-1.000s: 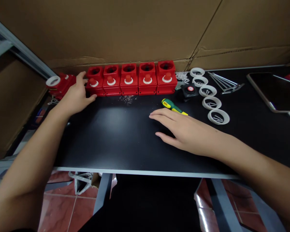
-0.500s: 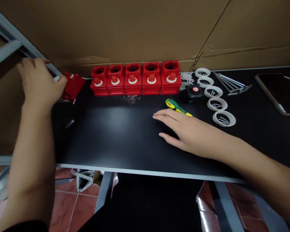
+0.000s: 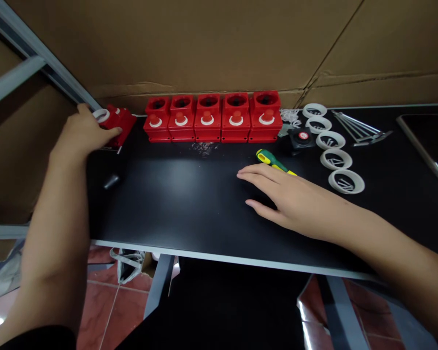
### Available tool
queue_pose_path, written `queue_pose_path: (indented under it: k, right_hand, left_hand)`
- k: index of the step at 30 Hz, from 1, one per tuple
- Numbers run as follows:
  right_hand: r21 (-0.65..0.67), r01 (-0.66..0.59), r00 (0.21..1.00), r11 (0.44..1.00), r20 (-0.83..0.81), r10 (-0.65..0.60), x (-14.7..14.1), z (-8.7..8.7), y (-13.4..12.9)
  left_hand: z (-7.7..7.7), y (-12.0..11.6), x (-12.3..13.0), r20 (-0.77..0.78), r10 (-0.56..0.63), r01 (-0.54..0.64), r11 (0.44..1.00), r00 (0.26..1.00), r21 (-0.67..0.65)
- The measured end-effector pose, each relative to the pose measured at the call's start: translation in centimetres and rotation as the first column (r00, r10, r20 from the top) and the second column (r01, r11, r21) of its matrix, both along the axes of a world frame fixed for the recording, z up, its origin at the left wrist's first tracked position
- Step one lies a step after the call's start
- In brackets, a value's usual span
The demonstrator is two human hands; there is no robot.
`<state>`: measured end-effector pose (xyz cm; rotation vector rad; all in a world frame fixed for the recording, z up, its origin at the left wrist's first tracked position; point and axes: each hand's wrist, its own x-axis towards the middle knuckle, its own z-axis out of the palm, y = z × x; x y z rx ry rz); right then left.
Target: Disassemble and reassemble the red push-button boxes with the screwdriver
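Plastic dominates your desk (image 3: 190,209): 5 glossy red units (image 3: 207,131) stand side by side along the back, boxy, each w/ a round dark opening up top & a red knob in a white collar in front. Desk top is smooth & black w/ a pale edge strip; creased brown cardboard (image 3: 222,48) behind. More red parts (image 3: 126,125) sit in the far L corner, w/ 1 white ring beside them; can't count those, your hand covers some.

Your L hand (image 3: 81,132) is at that corner pile, thumb stretched across the red plastic, other fingers partly hidden; can't tell if they grip. Your R hand (image 3: 282,192) is palm down, fingers loosely extended, thumb well apart, grasping nothing. It's right by 1 green/yellow handle (image 3: 275,162), part hidden behind it; can't tell if they touch.

R of that: 5 white rings (image 3: 360,182) in a slanting line, small metal screws clear in the nearest 3. Several thin shiny rods (image 3: 378,136) overlap, no clean count. Also 1 phone (image 3: 432,141), 1 squarish black part (image 3: 300,138) w/ a red disc, 1 tangle of white string (image 3: 290,116), 1 small dark cylinder (image 3: 111,182) near your L forearm, & fine crumbs (image 3: 204,147) before the row.
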<state>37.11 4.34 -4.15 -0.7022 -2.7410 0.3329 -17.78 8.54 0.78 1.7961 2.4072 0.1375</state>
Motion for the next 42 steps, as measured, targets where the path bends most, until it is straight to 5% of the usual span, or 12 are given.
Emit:
queue_pose_path:
  k: [3,8,12,15,17,22,26,32,42]
  right_hand:
    - [-0.002,0.000,1.000,1.000,0.003,0.000,0.1,0.0,0.0]
    - [-0.021,0.016,1.000,1.000,0.012,-0.016,0.1,-0.1,0.1]
    - [-0.018,0.012,1.000,1.000,0.016,-0.012,0.1,0.0,0.1]
    - [-0.011,0.009,1.000,1.000,0.012,-0.009,0.1,0.1,0.1]
    - [0.004,0.006,1.000,1.000,0.010,-0.006,0.1,0.1,0.1]
    - [0.014,0.022,1.000,1.000,-0.012,-0.022,0.2,0.0,0.2]
    - [-0.027,0.094,0.990,0.995,-0.104,-0.096,0.4,-0.3,0.4]
    - [-0.084,0.158,0.970,0.984,-0.171,-0.171,0.4,-0.4,0.9]
    - [-0.035,0.006,0.982,0.999,-0.189,-0.013,0.0,-0.3,0.3]
  left_hand:
    - [0.8,-0.7,2.3,-0.044,0.220,-0.218,0.975,0.975,0.049]
    - [2.2,-1.5,5.8,-0.064,0.312,-0.293,0.932,0.948,0.212]
    - [2.3,-1.3,6.0,0.014,0.325,-0.300,0.853,0.946,0.427]
    - [1.8,-1.1,5.3,0.069,0.102,-0.123,0.784,0.992,0.609]
    - [1.4,-1.1,5.4,0.025,-0.122,0.063,0.663,0.992,0.746]
    - [0.2,-2.2,8.8,-0.076,-0.517,0.382,0.519,0.853,0.764]
    - [-0.9,-3.9,12.4,-0.057,-0.671,0.547,0.551,0.740,0.630]
    - [-1.8,-6.4,17.0,0.058,-0.859,0.751,0.475,0.508,0.459]
    - [-4.7,-7.6,19.5,0.113,-0.877,0.785,0.471,0.468,0.403]
